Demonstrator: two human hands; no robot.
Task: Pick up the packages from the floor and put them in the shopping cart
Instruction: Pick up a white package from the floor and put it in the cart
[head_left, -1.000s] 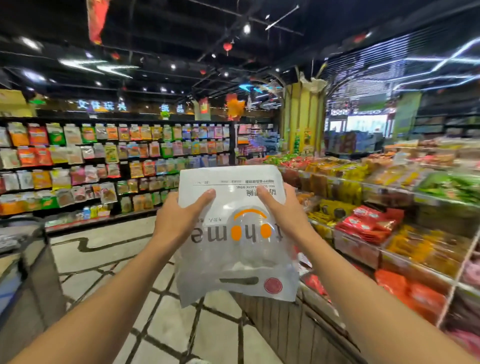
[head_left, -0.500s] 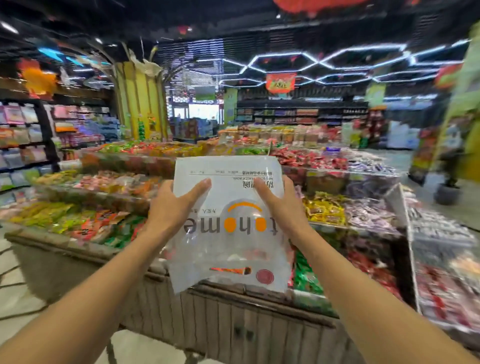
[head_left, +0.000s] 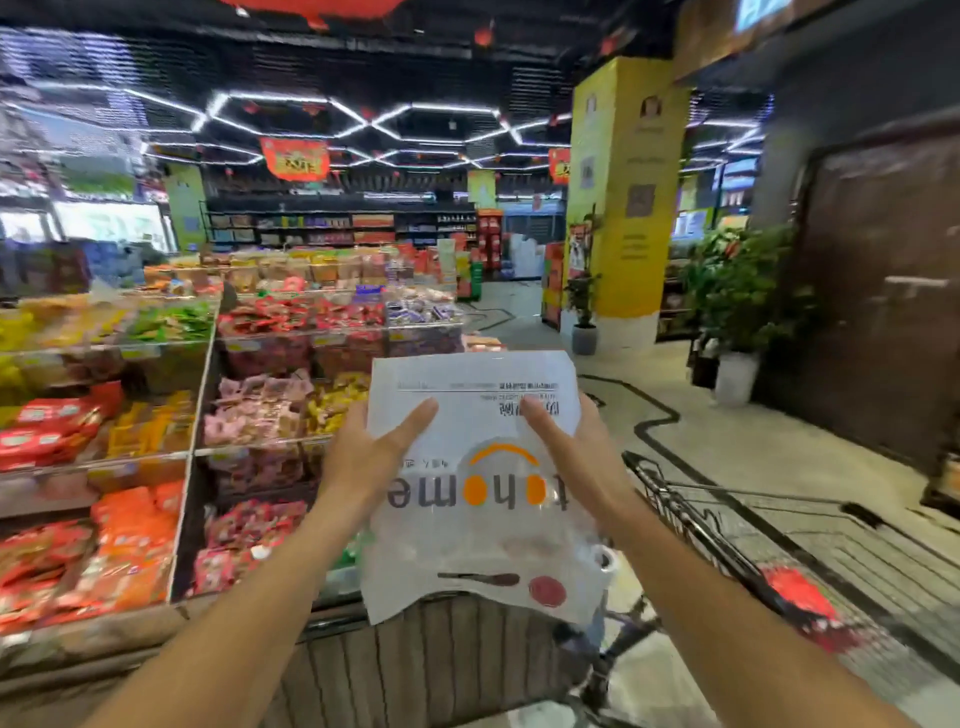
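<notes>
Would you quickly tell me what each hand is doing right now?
Left hand: holding the white package.
Right hand: holding the same package.

A tiered snack display is seen at the left — its clear-fronted bins are filled with red, orange, yellow, green and pink packets. Its base is clad in ribbed wooden panelling. A yellow pillar is set to the right of the aisle, with a small potted plant just beside its foot. A larger potted plant in a white pot is placed further right, near a dark wall. Far back, stocked shelves are lined up beneath hexagonal ceiling lights — a red hanging banner is suspended among them.
</notes>
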